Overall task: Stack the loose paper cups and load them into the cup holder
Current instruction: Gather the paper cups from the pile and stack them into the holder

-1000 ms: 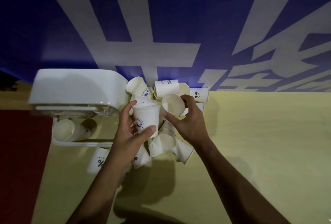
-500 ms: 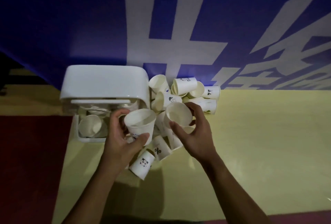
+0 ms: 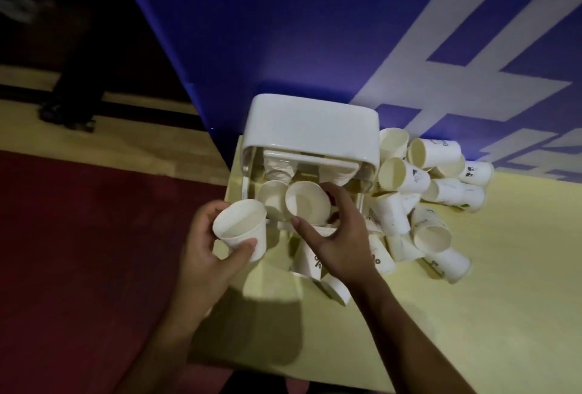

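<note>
Paper cup (image 3: pixel 241 229) in curled left hand (image 3: pixel 203 253)

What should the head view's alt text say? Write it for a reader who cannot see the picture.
The left hand grips one white paper cup; the right hand holds a second cup at the open front of the white cup holder. Loose cups lie heaped on the yellow table beside the holder.
</note>
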